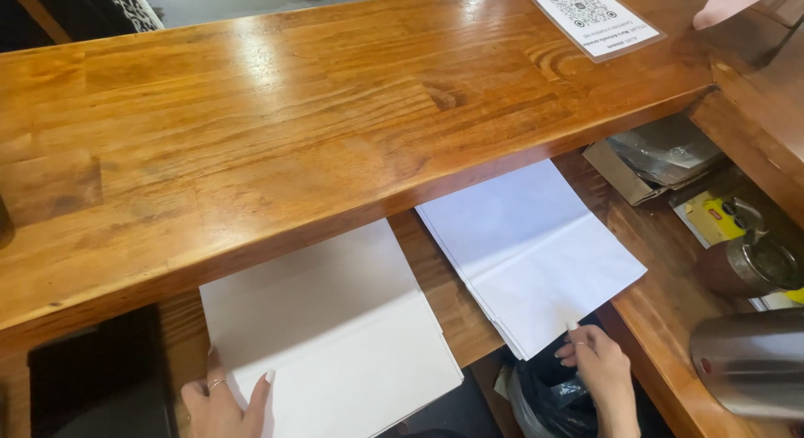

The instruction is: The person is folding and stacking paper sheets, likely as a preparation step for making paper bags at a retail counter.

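Note:
Two stacks of white paper lie on a lower wooden shelf under a glossy wooden counter [276, 136]. My left hand [222, 404], with a ring on one finger, rests on the near left corner of the left paper stack [335, 337], fingers spread. My right hand [599, 371] touches the near edge of the right paper stack [536, 254], fingertips pinching at the corner of the top sheets. The right stack shows a fold crease across its middle.
A laminated card [596, 18] with a square code lies on the counter at the far right. Metal containers [749, 363] and a yellow packet [716, 220] crowd the right side. A black bag [548, 396] hangs below the shelf; a dark panel [100, 375] sits lower left.

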